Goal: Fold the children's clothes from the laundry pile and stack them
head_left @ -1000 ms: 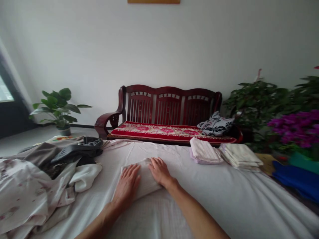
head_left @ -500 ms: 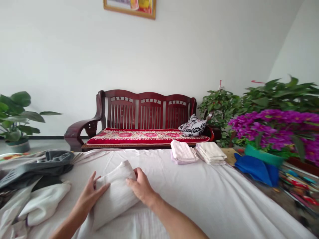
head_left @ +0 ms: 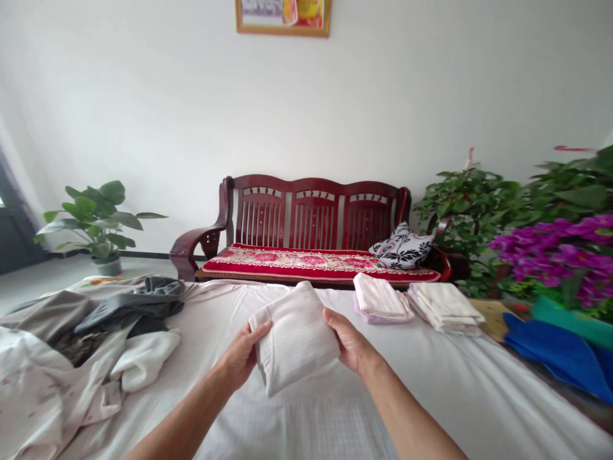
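Note:
A folded white cloth [head_left: 294, 335] with faint stripes is held up above the white sheet [head_left: 431, 377]. My left hand [head_left: 239, 358] grips its left edge, thumb in front. My right hand [head_left: 349, 345] grips its right edge. The cloth tilts slightly, its lower end hanging toward me. Two folded stacks lie on the sheet beyond my right hand: a pink striped stack [head_left: 380, 299] and a cream stack [head_left: 445, 306].
A heap of unfolded clothes [head_left: 81, 345], grey, dark and white, covers the left of the sheet. Behind stands a dark wooden bench [head_left: 311, 220] with a red cushion and a patterned pillow [head_left: 401, 246]. Potted plants [head_left: 550, 249] and a blue cloth [head_left: 555, 348] line the right; another plant [head_left: 98, 217] stands at the left.
Both hands went from pressing the folded cloth flat on the sheet to gripping its sides and lifting it off the sheet. The view swung right, then back left.

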{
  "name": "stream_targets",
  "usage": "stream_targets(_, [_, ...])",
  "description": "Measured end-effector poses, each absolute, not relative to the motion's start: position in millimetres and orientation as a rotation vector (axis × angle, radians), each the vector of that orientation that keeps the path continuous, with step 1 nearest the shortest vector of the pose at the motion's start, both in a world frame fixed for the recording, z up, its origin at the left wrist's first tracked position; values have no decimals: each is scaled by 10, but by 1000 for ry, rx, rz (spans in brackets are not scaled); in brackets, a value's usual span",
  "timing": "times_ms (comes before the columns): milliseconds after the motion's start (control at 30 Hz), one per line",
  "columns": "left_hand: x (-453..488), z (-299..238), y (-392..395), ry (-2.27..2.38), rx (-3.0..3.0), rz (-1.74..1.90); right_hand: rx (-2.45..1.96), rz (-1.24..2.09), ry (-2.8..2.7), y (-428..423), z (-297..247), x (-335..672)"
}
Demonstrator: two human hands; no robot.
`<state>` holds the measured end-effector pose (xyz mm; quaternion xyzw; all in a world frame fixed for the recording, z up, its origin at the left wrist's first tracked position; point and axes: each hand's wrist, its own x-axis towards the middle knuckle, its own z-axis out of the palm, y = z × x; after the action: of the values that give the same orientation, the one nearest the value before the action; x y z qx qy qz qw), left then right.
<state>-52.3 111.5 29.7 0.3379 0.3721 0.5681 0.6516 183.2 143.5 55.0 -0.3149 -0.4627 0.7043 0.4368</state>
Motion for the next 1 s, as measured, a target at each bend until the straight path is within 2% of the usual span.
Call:
stream_targets(233, [-8,317,1119,844,788,1302,-861,1941,-1110,1268,398,2186])
stream_targets(467, [13,179,1120,1126,1118,1137,-1103,1708,-974,1128,465,2703])
stream_targets(533, [-115,26,1190,1224,1250,1154,-1154,1492,-959,1174,634,3032])
stream_targets(600, [-245,-156,1271,1303,1403,1188,-1222,1049,-985,1280,886,3413])
stream_targets(667, [-342,-323,1334,1371,1499,1208,-1236,791,-951,1441,1175,3804])
stream_targets(800, [-392,-495,1372,1438,1613,1189,-1485,-255,-1011,1838,1559,4494])
stream_targets(900, [-363,-509,1360,1468,1679,1111,-1558,-663,-1282,2093,1404,4901])
stream_targets(1000, [-346,-509,1345,1492,1713,1075,-1725,-725,-1632,2249,919,5205])
